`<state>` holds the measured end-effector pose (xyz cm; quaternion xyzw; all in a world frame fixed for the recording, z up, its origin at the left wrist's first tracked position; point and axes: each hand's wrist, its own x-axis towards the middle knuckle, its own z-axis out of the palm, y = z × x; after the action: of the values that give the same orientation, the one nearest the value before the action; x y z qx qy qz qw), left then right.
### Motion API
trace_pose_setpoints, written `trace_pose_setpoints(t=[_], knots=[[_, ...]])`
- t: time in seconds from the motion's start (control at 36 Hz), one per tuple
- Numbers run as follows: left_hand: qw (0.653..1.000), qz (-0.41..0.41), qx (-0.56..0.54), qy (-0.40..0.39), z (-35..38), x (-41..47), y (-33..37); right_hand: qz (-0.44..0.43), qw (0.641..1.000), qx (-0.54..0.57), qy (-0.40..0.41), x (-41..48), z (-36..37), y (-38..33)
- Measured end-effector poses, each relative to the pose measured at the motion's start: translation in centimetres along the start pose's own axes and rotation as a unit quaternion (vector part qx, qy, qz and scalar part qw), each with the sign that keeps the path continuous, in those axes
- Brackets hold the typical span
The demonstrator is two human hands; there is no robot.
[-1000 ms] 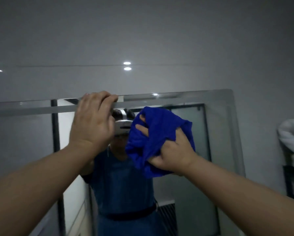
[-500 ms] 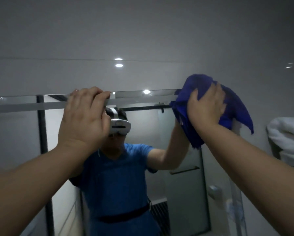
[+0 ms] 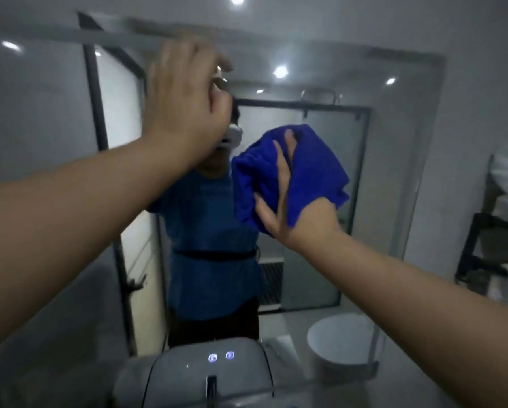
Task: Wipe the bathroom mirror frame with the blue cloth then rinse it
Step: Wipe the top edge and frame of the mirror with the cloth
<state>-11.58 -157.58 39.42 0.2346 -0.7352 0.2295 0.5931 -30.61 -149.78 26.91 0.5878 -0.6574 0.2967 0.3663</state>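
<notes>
Left hand [image 3: 185, 104] is up high, fingers bent by the top strip of the mirror frame [image 3: 429, 119]; too blurred to tell if it grips the edge or just rests there. Right hand [image 3: 294, 219] is lower & to the right of it, holding the bunched blue cloth [image 3: 314, 172]: one finger straight across the folds, thumb at the lower edge, rest hidden in fabric. Cloth is in front of the glass, not on the frame; can't tell if it touches. Step in hand: the wipe, prob. btwn strokes. Next: carry the cloth further right to the side strip, press flat, run along it. Rinse comes after; no tap plainly visible.
</notes>
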Motion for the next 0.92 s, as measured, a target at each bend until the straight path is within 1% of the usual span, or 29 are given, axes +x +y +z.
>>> trace_pose_setpoints(t=[0.03,0.08,0.11,0.19,0.28,0.33,0.39,0.47,0.53,0.61,0.64,0.67,0.69,0.72,0.78,0.83,0.92], knots=[[1.0,0.003,0.001,-0.004,0.2,-1.6,0.6,0.018,1.0,-0.019,0.012,-1.7,0.5,0.1],[0.999,0.019,0.016,-0.027,0.9,-5.1,1.1,0.065,0.996,-0.006,0.064,-3.9,1.1,1.2],[0.998,0.032,0.023,-0.045,1.3,-6.9,1.1,0.097,0.993,0.017,0.066,-4.5,1.1,2.4],[0.992,0.082,0.046,-0.082,2.4,-10.8,-0.1,0.179,0.981,0.067,0.032,-5.9,0.7,7.8],[0.983,0.14,0.086,-0.087,3.1,-12.7,-2.1,0.265,0.957,0.106,0.057,-6.8,0.1,13.6],[0.976,0.181,0.098,-0.07,3.5,-13.3,-3.2,0.33,0.928,0.144,0.097,-6.1,-0.4,16.5],[0.973,0.201,0.106,-0.049,4.1,-13.5,-3.7,0.378,0.895,0.173,0.163,-4.0,-0.8,18.6],[0.97,0.209,0.119,-0.02,4.9,-13.7,-3.8,0.401,0.859,0.184,0.26,0.2,-0.7,18.8],[0.97,0.213,0.113,-0.01,5.1,-13.7,-3.9,0.381,0.851,0.169,0.32,2.9,0.0,17.2],[0.971,0.215,0.108,-0.01,5.2,-13.8,-4.1,0.31,0.868,0.104,0.374,4.5,2.5,12.5],[0.971,0.214,0.109,-0.009,5.3,-13.8,-4.2,0.27,0.877,0.074,0.391,4.1,3.4,10.4],[0.971,0.213,0.112,-0.008,5.4,-13.9,-4.2,0.212,0.894,0.055,0.392,3.1,4.4,8.2],[0.971,0.212,0.114,-0.008,5.4,-14.0,-4.3,0.149,0.915,0.05,0.372,1.4,5.5,6.1],[0.971,0.211,0.114,-0.008,5.4,-14.0,-4.4,0.091,0.937,0.056,0.332,-0.4,6.8,4.4],[0.971,0.213,0.113,-0.007,5.4,-14.0,-4.4,0.006,0.965,0.086,0.249,-5.5,9.8,2.1],[0.97,0.217,0.108,-0.008,5.3,-13.9,-4.4,-0.055,0.975,0.108,0.185,-11.7,13.3,1.2],[0.968,0.225,0.11,0.0,5.5,-13.9,-4.5,-0.104,0.977,0.162,0.09,-19.5,16.8,2.9]])
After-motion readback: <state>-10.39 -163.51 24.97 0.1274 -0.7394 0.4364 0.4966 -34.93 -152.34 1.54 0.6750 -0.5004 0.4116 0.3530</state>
